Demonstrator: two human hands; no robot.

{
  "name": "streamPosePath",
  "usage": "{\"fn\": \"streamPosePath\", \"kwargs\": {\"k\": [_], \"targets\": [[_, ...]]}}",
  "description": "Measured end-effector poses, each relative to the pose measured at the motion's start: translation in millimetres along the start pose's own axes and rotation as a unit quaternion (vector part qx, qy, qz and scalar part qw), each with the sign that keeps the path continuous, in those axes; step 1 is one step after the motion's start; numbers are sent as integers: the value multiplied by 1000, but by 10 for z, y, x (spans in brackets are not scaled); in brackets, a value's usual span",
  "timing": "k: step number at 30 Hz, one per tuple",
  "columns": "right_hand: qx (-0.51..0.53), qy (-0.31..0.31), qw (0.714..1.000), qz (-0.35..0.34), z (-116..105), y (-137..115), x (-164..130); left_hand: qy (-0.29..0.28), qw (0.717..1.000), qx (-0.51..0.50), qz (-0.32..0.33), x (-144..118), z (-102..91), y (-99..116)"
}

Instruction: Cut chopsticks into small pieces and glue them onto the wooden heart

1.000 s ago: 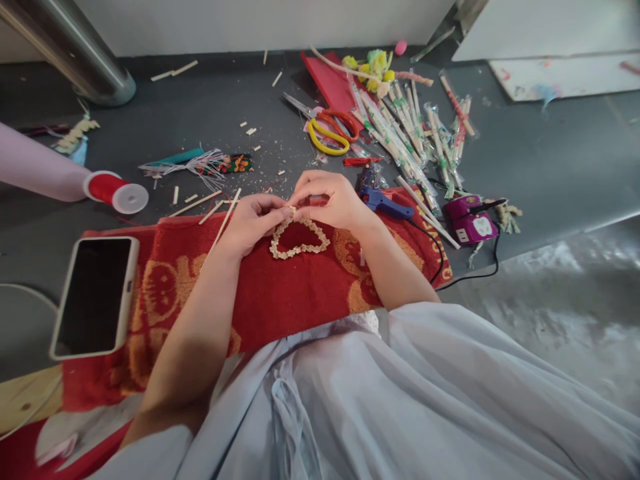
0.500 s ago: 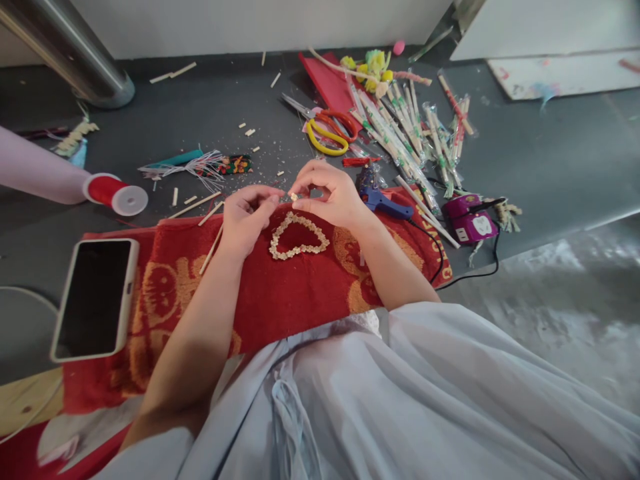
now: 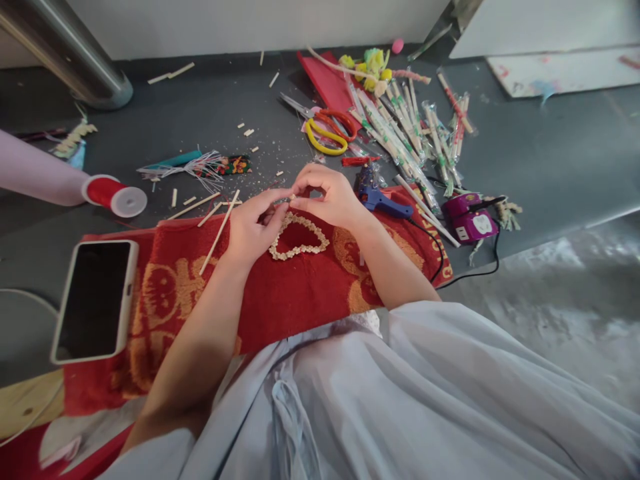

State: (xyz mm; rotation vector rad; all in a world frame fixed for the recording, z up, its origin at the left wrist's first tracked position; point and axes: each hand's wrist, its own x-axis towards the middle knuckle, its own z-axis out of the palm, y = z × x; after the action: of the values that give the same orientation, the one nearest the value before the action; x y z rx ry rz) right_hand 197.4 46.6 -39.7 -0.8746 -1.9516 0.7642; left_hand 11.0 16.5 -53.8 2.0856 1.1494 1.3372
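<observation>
My right hand (image 3: 327,193) pinches a small pale flower-shaped piece (image 3: 293,199) between thumb and fingertips. My left hand (image 3: 256,225) has its fingers closed, and its fingertips meet that piece from the left. Whether the left fingers hold anything of their own is hidden. Just below both hands, a heart-shaped outline of small pale flowers (image 3: 300,252) lies on a red towel (image 3: 295,300); the left fingers cover a bit of its upper left side. Thin wooden sticks (image 3: 219,233) lie beside my left hand. To the right of my right hand rests a blue glue gun (image 3: 385,203).
Orange and yellow scissors (image 3: 327,133) lie beyond the hands, near wrapped chopsticks (image 3: 395,127). At the right stands a purple power adapter (image 3: 470,218) with a black cord. On the left are a phone (image 3: 97,300) and a red thread spool (image 3: 115,193). Small stick offcuts (image 3: 249,132) are scattered about.
My left hand has moved right and its fingertips now reach the small piece in my right hand. More of the sticks beside the left hand shows. The right hand has barely moved.
</observation>
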Motion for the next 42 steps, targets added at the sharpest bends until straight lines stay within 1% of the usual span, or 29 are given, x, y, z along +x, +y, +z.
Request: {"fn": "streamPosePath", "kwargs": {"k": [7, 14, 17, 19, 21, 26, 29, 32, 35, 39, 42], "targets": [[-20, -11, 1000, 1, -13, -4, -3, -16, 1000, -3, -5, 5, -9, -1], [-18, -12, 1000, 11, -11, 1, -7, 9, 999, 16, 41, 1, -7, -8], [-15, -4, 1000, 17, -12, 0, -4, 26, 1000, 0, 9, 12, -15, 23], [-20, 4, 1000, 17, -15, -3, -2, 35, 999, -23, -34, 22, -17, 31], [-22, 7, 1000, 21, -19, -8, 0, 29, 994, -62, -80, 33, -16, 15], [-23, -1, 999, 37, -26, -15, -1, 15, 969, -182, -165, 52, 0, -92], [-23, -6, 999, 38, -25, -11, -3, 17, 959, -209, -193, 60, 6, -124], [-19, -7, 999, 38, -21, -4, -4, 25, 956, -201, -211, 72, 4, -117], [-16, 1, 999, 28, -17, -1, -4, 52, 961, -155, -222, 82, -4, -118], [-33, 4, 999, 0, -18, -2, -1, 72, 972, -85, -208, 74, -3, -178], [-48, 6, 999, -22, -22, -3, -1, 94, 974, -75, -194, 61, 9, -225]]}}
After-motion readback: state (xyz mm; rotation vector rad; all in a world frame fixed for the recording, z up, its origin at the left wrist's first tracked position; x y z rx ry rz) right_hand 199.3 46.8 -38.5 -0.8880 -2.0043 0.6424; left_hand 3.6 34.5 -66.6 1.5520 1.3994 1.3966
